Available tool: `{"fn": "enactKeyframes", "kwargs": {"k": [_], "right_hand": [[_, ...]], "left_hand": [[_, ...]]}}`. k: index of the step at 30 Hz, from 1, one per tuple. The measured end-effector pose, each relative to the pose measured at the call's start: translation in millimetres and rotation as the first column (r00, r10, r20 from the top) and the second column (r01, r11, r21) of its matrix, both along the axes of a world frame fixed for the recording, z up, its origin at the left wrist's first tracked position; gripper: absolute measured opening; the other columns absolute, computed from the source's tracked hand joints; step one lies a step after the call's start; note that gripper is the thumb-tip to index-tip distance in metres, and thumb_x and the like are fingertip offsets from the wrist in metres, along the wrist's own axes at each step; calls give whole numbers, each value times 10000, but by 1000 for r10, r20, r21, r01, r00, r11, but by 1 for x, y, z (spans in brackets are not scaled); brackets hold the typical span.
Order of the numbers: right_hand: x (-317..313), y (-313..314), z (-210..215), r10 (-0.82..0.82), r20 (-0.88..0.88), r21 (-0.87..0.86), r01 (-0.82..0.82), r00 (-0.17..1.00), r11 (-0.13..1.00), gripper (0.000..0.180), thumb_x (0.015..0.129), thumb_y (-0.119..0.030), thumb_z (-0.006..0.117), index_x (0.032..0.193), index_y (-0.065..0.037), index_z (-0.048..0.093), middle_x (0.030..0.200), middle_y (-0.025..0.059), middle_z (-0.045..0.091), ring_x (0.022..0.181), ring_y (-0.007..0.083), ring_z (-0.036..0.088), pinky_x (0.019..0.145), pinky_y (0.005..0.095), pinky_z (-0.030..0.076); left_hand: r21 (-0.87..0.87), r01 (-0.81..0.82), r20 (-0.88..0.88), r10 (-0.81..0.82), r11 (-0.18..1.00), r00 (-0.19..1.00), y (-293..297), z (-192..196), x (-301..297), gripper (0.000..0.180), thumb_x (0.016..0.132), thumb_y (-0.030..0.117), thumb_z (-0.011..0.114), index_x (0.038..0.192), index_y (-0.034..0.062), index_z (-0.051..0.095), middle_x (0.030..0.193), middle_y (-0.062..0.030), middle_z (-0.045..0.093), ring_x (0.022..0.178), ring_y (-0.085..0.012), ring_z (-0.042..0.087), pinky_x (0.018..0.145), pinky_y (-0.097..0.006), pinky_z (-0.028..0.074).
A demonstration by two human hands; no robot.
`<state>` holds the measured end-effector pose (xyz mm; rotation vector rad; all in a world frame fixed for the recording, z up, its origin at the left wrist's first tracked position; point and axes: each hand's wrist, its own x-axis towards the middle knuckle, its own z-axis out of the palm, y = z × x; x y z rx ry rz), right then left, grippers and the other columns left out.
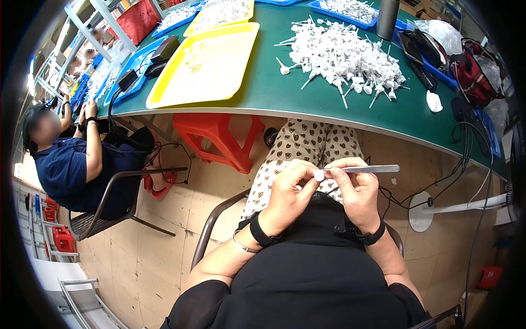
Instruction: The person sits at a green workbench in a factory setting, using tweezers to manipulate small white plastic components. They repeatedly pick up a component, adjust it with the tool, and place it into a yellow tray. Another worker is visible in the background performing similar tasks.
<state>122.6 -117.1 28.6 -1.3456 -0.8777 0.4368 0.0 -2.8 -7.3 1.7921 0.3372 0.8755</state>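
Note:
Above my lap, my left hand pinches a small round white plastic part between thumb and fingers. Close beside it, my right hand is closed around a pair of flat metal tweezers. Their broad end sticks out to the right, while the narrow end reaches the white part. Whether the tips grip it is too small to tell. On the green table in front of me lies a heap of similar white parts with thin grey stems. A yellow tray holds a few small pale pieces.
A red stool stands under the table. At the back are blue trays of white parts and a dark bottle. Bags and cables crowd the right side. A co-worker sits at the left.

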Motion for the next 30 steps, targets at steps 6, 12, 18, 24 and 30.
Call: {"fn": "enactKeyframes", "kwargs": {"k": [6,12,18,24,30], "right_hand": [[1,0,-2,-4,6,2,4,1000,1000,51,987,-4,684,996,38,710,926,61,717,815,127,712,713,252,557],[1,0,-1,5,22,6,-5,1000,1000,52,994,-9,676,1010,38,690,904,73,728,821,133,723,725,260,574],[4,-4,2,60,31,-44,-58,998,997,61,1016,-7,641,1050,42,656,948,91,729,879,142,719,803,267,581],[4,-3,-3,19,154,-48,-12,988,999,44,983,-1,671,1014,29,680,905,86,721,805,157,703,711,281,550],[11,0,7,54,490,-30,-46,870,999,59,932,1,708,990,-3,701,857,95,695,755,228,668,651,326,514]], "left_hand": [[9,-4,-18,4,1000,1000,0,3,0,95,929,-41,732,1005,6,698,1017,-77,694,811,-114,694,699,-240,586],[3,13,-18,-13,1000,1000,0,-3,-1,101,939,-45,720,1016,6,678,1031,-79,687,828,-123,708,723,-250,594],[-42,38,-6,-38,998,999,0,-4,-1,106,945,-56,707,1019,3,662,1043,-84,683,849,-128,716,733,-254,598],[-46,32,-1,-32,998,999,-1,-3,-1,108,938,-58,711,1013,2,661,1039,-84,680,835,-130,710,731,-258,598],[12,-5,24,4,1000,1000,-3,1,0,147,890,-96,707,984,15,685,969,-76,680,821,-160,697,696,-275,582]]}}
